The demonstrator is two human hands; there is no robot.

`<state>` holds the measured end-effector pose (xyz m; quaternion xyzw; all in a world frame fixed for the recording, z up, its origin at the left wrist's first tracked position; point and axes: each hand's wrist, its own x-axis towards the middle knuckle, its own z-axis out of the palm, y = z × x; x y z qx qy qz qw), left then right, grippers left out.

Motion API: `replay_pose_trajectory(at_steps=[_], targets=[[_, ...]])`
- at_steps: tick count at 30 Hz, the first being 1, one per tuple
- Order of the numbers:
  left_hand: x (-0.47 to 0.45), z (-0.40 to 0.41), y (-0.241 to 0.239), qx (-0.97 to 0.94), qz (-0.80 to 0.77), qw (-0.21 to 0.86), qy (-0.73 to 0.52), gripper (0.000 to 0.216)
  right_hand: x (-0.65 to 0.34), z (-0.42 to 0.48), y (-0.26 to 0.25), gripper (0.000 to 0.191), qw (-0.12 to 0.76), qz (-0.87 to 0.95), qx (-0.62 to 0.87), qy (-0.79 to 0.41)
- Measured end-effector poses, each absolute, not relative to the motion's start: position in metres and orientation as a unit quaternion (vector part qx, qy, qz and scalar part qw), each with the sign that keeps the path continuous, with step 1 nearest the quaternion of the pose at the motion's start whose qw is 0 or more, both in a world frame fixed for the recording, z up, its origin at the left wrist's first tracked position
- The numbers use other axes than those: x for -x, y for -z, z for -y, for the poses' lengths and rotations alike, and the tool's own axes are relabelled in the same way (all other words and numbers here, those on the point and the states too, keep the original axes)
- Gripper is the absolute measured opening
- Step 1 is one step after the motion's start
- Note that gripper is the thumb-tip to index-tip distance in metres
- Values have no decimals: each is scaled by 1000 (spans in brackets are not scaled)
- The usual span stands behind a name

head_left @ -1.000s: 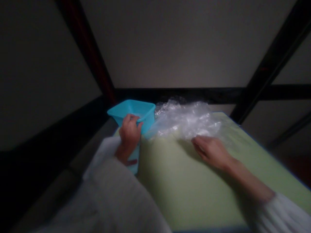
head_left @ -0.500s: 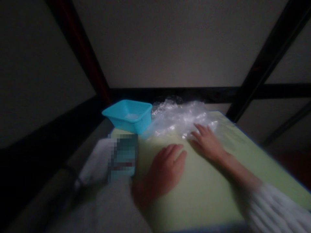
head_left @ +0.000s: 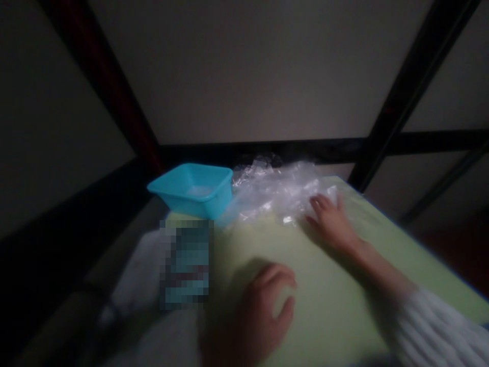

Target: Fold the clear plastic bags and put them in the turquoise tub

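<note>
A crumpled sheet of clear plastic wrap (head_left: 271, 191) lies at the far side of a pale green mat (head_left: 324, 285). My right hand (head_left: 331, 219) rests flat on the wrap's near right edge, fingers stretched out. My left hand (head_left: 263, 311) hovers low over the mat nearer to me, fingers loosely curled and apart, holding nothing. A turquoise plastic tub (head_left: 193, 189) stands at the mat's far left corner, left of the wrap.
A blurred-out teal item (head_left: 187, 262) lies on a white cloth (head_left: 132, 278) left of the mat. Dark frame bars (head_left: 405, 86) rise behind the mat against a pale wall. The room is dim.
My left hand let go of the turquoise tub, crossed onto the mat and drew back toward me. My right hand slid farther onto the plastic wrap.
</note>
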<state>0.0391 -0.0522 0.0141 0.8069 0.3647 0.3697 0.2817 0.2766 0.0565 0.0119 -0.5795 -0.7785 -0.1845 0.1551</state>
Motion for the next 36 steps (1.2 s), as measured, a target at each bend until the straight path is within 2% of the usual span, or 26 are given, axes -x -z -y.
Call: replay_pose_trajectory(at_steps=[4,7,11,14,20,22,25,29,33,36], targets=[[-39,41,0,-719,-401,367,-434,24,-270,-46,-18,44,234,782,545,191],[-38,26,13,-647,-439,405,-474,29,-262,-35,-26,35,277,825,467,159],[-35,8,23,-568,-465,404,-546,48,-249,-19,-33,28,289,897,330,45],[-31,2,18,-542,-483,426,-540,57,-243,-14,-33,24,292,918,268,5],[-24,1,-1,-557,-504,431,-501,11,-252,-17,-40,15,340,894,291,18],[-21,0,-2,-557,-513,421,-499,9,-256,-14,-47,19,319,907,274,9],[-18,-2,0,-559,-521,403,-505,10,-254,-8,-52,36,229,938,261,11],[-18,-1,-4,-571,-502,382,-526,12,-246,-5,-48,32,157,939,307,9],[-22,1,-13,-563,-488,398,-536,21,-243,-8,-47,26,236,873,374,-205],[-24,3,-17,-556,-495,429,-512,45,-248,-10,-50,25,311,760,402,-405]])
